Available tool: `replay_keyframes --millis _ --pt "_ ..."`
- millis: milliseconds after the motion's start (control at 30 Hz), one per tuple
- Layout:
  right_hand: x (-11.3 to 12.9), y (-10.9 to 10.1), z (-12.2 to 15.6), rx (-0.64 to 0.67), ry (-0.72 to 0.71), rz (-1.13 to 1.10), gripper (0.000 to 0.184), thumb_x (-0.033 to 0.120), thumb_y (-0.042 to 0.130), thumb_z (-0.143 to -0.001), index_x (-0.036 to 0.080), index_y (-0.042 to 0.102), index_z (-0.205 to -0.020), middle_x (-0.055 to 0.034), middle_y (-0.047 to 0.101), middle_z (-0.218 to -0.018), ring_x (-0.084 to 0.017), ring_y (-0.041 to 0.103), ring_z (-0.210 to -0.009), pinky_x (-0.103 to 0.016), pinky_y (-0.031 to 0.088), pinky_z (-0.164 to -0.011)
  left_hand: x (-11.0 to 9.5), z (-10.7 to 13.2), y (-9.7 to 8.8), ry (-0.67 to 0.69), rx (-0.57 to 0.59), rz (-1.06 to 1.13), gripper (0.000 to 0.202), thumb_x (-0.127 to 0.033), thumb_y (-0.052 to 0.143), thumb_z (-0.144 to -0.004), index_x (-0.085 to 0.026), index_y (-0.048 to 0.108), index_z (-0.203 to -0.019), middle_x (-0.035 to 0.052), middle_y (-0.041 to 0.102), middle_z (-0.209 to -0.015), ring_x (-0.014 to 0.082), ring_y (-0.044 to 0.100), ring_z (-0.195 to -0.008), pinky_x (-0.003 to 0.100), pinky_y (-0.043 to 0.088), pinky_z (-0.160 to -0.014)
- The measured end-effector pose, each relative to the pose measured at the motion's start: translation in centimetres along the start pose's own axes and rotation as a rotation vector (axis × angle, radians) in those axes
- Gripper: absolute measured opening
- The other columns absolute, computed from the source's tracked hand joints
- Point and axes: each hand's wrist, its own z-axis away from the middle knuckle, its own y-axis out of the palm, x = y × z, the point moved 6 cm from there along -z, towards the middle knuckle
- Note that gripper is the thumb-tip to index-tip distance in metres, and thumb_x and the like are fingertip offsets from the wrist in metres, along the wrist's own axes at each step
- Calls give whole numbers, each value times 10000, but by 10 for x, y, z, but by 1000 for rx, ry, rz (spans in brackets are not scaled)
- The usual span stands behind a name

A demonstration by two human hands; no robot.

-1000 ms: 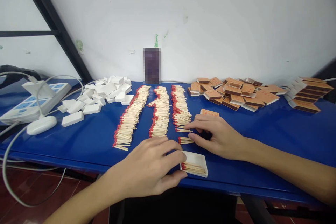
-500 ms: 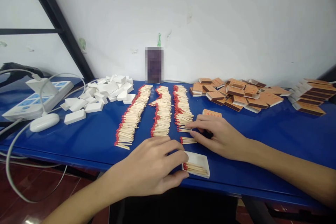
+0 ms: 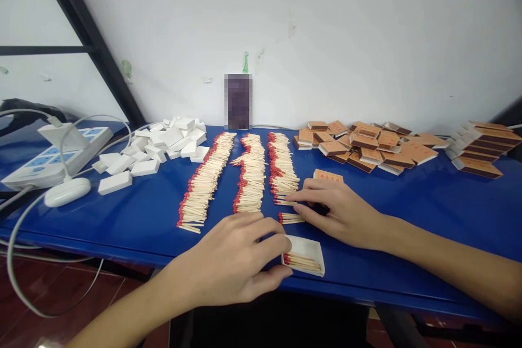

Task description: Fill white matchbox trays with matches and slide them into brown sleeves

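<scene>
Near the front edge of the desk (image 3: 134, 223), the white tray (image 3: 308, 246) is pinched at its left end by the left hand (image 3: 242, 258) and best kept flat, while loose matches (image 3: 290, 218) are best separated, heads aligned, under the parted grip of the right hand (image 3: 342, 210).

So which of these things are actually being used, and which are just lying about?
Seemingly in use:
open white tray, by the left hand
three rows of matches, the right hand at one
white box pieces, heaped
orange matchbox sleeves

Apparently just lying about:
power strip
white adapter
white oval device
dark pixelated rectangle
</scene>
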Motion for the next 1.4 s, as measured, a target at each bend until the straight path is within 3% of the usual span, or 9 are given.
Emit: replay_keyframes --millis 333,1167,1400 --pt "-1 -1 0 -46 -5 3 267 283 482 -1013 192 734 -1016 -35 588 -736 -162 532 -658 -284 372 -583 -1 0 -1 -7 1 -9 132 -298 566 -983 -174 611 -984 47 678 -1005 180 659 -870 318 537 -811" --pt "4 0 1 -8 -66 -42 281 266 493 -1009 159 752 -1033 -45 593 -761 -162 548 -682 -278 377 -598 0 0 0 -5 10 2 133 -299 573 -981 -172 610 -997 41 676 -1019 184 645 -857 329 531 -796" --pt "5 1 1 24 -57 -49 293 275 497 -1011 183 725 -1170 -54 608 -828 -176 575 -744 -289 406 -640 0 -1 0 -9 9 0 121 -288 576 -977 -173 611 -989 37 674 -1012 183 647 -851 330 532 -792"
